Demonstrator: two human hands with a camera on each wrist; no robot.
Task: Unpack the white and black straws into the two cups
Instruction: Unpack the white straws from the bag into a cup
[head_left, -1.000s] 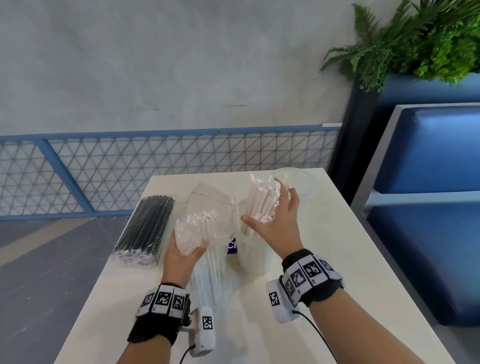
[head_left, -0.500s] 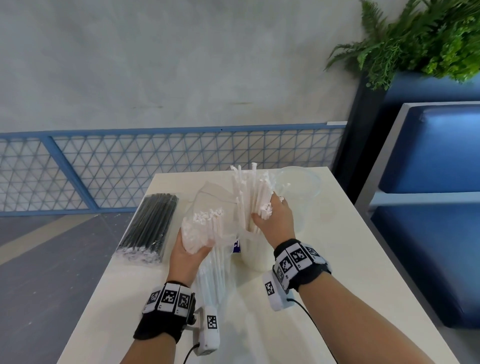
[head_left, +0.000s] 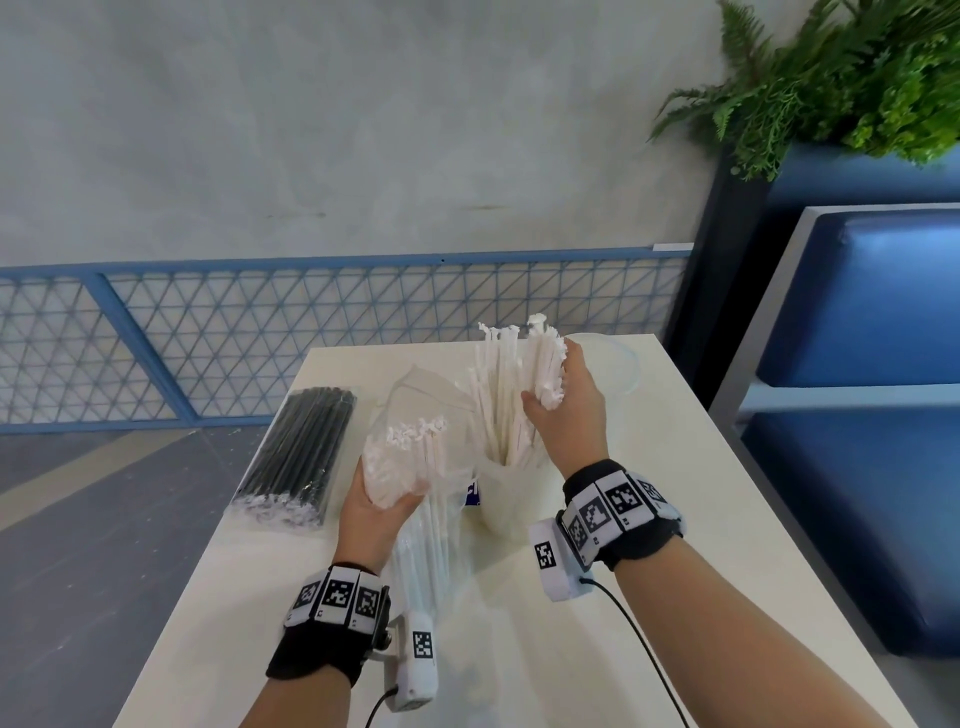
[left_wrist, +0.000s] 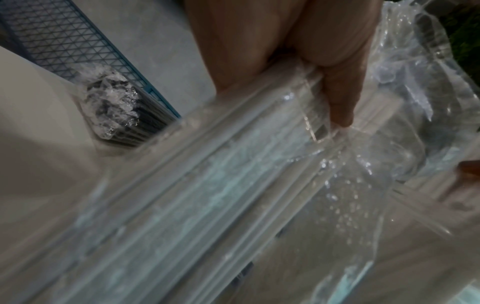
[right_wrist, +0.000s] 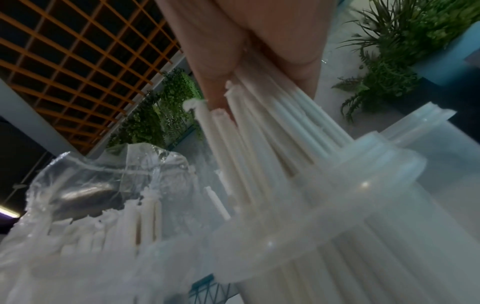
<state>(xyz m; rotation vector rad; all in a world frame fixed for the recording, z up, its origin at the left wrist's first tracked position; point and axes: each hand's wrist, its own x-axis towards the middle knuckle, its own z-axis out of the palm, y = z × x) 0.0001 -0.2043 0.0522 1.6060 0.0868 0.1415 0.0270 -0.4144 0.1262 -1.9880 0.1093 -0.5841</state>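
Gripping a bunch of white straws near their tops, our right hand curls its fingers and thumb around them so their lower ends stand in the near cup; we judge the high grip lets the bundle drop and fan out against the rim, where other white straws already lean. Our left hand closes from below around the clear bag with the remaining white straws inside, holding it upright with its open mouth toward twelve o'clock, probably so nothing spills and the right hand can reach straight in for another bunch. In the left wrist view the fingers press the crinkled film against the straws. The second cup stands empty, so far as we can tell, at about one o'clock from the first, half hidden behind the right hand, presumably waiting for the black straws, which lie sealed in their packet at nine o'clock from the bag, near the counter's left edge. So the white half is well along and the black half not begun. The counter is pale cream and smooth; beyond it runs a blue mesh railing before a grey wall, with a blue padded bench at three o'clock and green ferns at two o'clock
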